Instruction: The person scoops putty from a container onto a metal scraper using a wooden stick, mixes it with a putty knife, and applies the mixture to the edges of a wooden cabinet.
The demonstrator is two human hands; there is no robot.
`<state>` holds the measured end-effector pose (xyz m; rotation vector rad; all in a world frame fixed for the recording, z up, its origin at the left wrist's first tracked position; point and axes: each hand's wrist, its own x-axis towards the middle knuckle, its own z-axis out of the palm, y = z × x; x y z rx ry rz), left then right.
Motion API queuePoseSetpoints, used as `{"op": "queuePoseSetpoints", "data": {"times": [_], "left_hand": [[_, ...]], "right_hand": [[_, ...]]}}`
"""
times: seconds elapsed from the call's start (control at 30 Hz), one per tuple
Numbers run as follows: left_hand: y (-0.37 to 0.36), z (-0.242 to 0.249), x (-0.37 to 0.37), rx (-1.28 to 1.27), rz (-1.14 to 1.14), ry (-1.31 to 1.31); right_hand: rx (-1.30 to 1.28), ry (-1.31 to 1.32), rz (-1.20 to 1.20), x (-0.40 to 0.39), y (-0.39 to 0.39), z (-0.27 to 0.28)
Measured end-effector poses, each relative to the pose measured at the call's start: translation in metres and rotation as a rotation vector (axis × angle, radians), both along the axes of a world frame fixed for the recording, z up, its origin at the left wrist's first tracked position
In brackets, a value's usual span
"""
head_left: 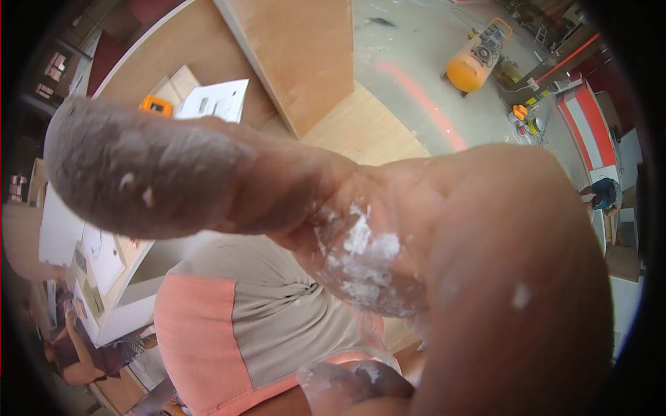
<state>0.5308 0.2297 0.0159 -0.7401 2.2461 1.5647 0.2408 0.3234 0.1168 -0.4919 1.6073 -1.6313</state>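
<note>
My right hand (402, 215) fills the middle of the view, right up against the camera. One thick finger stretches out to the left, while the knuckles bend at the right. White paste coats the skin between them, and nothing shows in its grasp. At the bottom edge, what looks like my left hand (350, 390) carries a white smear too; its fingers are mostly hidden behind the right hand, so I cannot tell how they lie. Behind both hands is grey and salmon clothing (257, 319).
Wooden panels (305, 62) stand ahead; a printed sheet (216, 97) and an orange tape measure (156, 105) lie on wood. An orange air compressor (473, 66) stands on the concrete floor. Another person (87, 353) is at the lower left, one more (603, 194) at far right.
</note>
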Motion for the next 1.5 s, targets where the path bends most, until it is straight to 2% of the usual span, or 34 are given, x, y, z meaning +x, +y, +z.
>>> {"op": "queuePoseSetpoints", "data": {"times": [0.2, 0.7, 0.83, 0.9, 0.97, 1.03, 1.1, 1.17, 1.2, 1.3, 1.37, 1.5], "left_hand": [[-0.053, 0.000, 0.001, -0.006, 0.017, 0.042], [-0.109, 0.027, 0.039, -0.072, 0.271, 0.097], [-0.146, 0.043, 0.062, -0.154, 0.360, 0.081], [-0.170, 0.074, 0.103, -0.251, 0.443, -0.027], [-0.186, 0.122, 0.150, -0.348, 0.512, -0.169], [-0.144, 0.163, 0.184, -0.442, 0.587, -0.429], [-0.140, 0.186, 0.216, -0.503, 0.664, -0.594], [-0.148, 0.180, 0.225, -0.557, 0.725, -0.656], [-0.153, 0.174, 0.224, -0.584, 0.752, -0.662], [-0.168, 0.138, 0.221, -0.659, 0.819, -0.669], [-0.174, 0.121, 0.217, -0.693, 0.854, -0.672], [-0.165, 0.105, 0.220, -0.731, 0.893, -0.686]], "right_hand": [[-0.007, 0.049, -0.039, -0.016, -0.066, -0.008], [-0.087, -0.007, 0.348, 0.022, -0.234, -0.012], [-0.128, -0.033, 0.436, 0.025, -0.273, -0.003], [-0.186, -0.108, 0.508, 0.062, -0.297, 0.010], [-0.225, -0.241, 0.655, 0.054, -0.326, -0.012], [-0.212, 0.189, 0.411, 0.005, -0.297, -0.089], [-0.134, -0.168, 0.466, 0.057, -0.284, -0.020], [-0.214, -0.127, 0.605, 0.044, -0.293, -0.038], [-0.243, -0.112, 0.581, 0.042, -0.295, -0.043], [-0.118, -0.039, 0.524, 0.032, -0.304, -0.062], [-0.161, -0.026, 0.637, 0.022, -0.309, -0.070], [-0.238, -0.033, 0.677, 0.019, -0.303, -0.068]]}}
